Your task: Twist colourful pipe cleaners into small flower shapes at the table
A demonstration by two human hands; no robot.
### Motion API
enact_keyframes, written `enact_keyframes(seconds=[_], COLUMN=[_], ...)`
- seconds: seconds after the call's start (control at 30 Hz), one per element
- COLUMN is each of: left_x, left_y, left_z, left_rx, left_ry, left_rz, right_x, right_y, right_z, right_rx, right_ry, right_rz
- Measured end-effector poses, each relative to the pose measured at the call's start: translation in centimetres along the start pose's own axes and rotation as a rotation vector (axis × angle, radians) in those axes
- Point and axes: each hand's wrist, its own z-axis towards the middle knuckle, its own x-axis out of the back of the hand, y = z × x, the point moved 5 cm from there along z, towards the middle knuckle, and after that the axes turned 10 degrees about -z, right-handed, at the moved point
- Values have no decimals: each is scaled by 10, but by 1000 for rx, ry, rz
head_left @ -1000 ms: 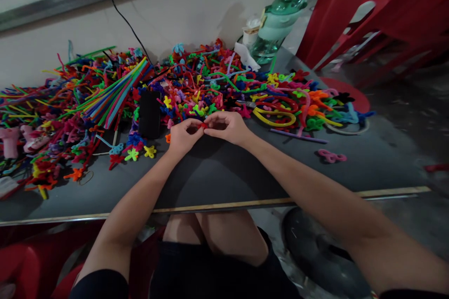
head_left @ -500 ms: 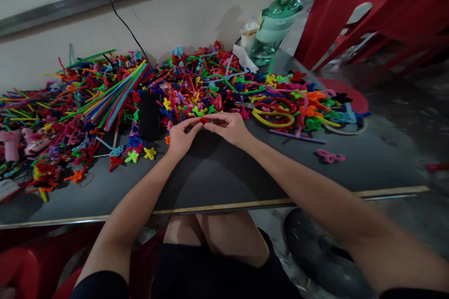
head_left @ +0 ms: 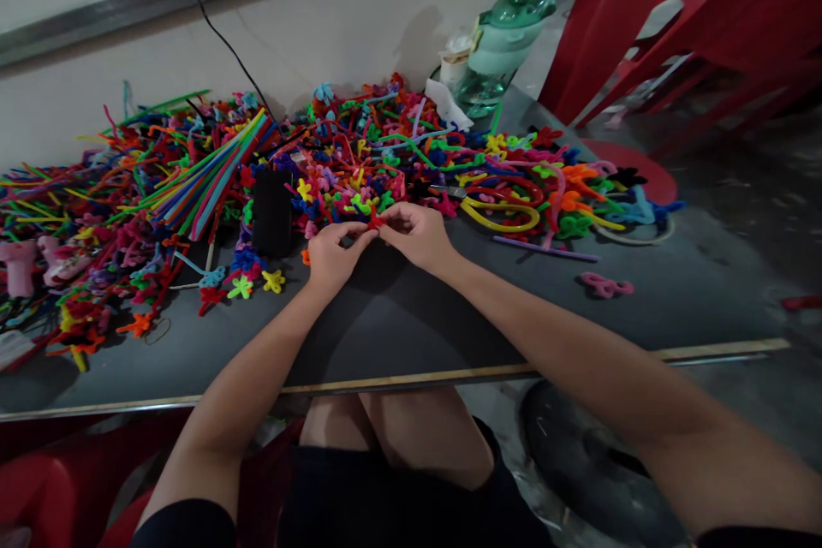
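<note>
My left hand (head_left: pixel 332 253) and my right hand (head_left: pixel 416 233) meet above the dark table (head_left: pixel 398 317), fingertips pinched together on a small red pipe-cleaner piece (head_left: pixel 373 221). Both hands are closed on it, thumbs and forefingers touching. Just behind them lies a big heap of coloured pipe cleaners and twisted flower shapes (head_left: pixel 360 163). A black phone-like block (head_left: pixel 272 210) stands left of my left hand.
A bundle of straight coloured stems (head_left: pixel 205 167) lies at the left. Yellow-handled scissors (head_left: pixel 497 214) rest right of my hands, a pink twisted piece (head_left: pixel 607 284) further right. A green bottle (head_left: pixel 504 43) stands at the back; red plastic chairs (head_left: pixel 674 26) beyond the table's right end.
My fingers have shifted slightly on the red piece, twisting it; the hands stay in the same place. The camera moved a little.
</note>
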Motion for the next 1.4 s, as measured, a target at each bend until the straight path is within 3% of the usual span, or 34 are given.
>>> enact_keyframes(seconds=[0.4, 0.63, 0.8, 0.97, 1.13, 1.4], left_x=[-2, -6, -6, 3, 3, 2], left_y=[6, -2, -4, 4, 7, 6], left_z=[1, 5, 4, 4, 4, 3], left_rx=[-40, 64, 67, -17, -65, -57], left_ry=[-65, -249, -147, -28, -32, -25], left_rz=[20, -256, -214, -35, 47, 31], right_x=[3, -4, -5, -2, 3, 5], right_y=[-6, 0, 3, 5, 1, -10], right_z=[-2, 2, 6, 4, 1, -2], right_rx=[25, -48, -114, -86, 18, 101], right_ry=[54, -144, -136, -48, 35, 59], right_rz=[-62, 243, 393, 197, 9, -67])
